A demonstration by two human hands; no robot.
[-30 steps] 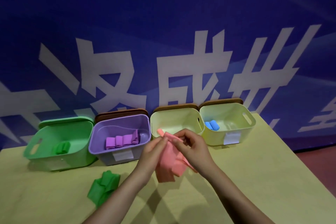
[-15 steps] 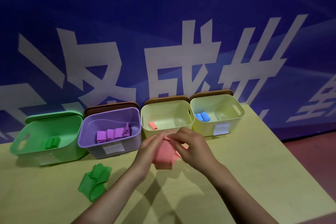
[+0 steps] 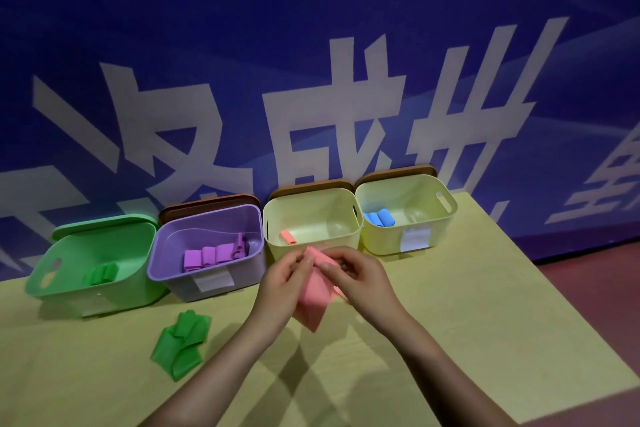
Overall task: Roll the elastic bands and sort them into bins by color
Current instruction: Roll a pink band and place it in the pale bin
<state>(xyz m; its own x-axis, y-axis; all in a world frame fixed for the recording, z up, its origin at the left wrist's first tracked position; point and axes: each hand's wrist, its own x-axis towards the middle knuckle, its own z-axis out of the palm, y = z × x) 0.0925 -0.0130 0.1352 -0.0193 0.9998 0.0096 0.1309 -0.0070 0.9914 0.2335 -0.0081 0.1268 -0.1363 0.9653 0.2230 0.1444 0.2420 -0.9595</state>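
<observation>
Partly done: green bin [image 3: 62, 282], purple bin [image 3: 242, 218], pink's bin [image 3: 311, 239] and blue's bin [image 3: 446, 208] already hold rolls; green bands [image 3: 180, 343] wait on counter [image 3: 467, 322]. Left hand [image 3: 282, 279] and right hand [image 3: 360, 276] pinch pink band's [image 3: 313, 302] top edge; it hangs above counter, long axis pointing down toward the person.

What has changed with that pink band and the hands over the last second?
Both hands, left hand and right hand, still pinch the pink band's top edge; they have come lower and nearer the person, off the yellow bin's mouth, so its pink roll now shows. The loose green bands and the other bins' rolls stayed put.
</observation>
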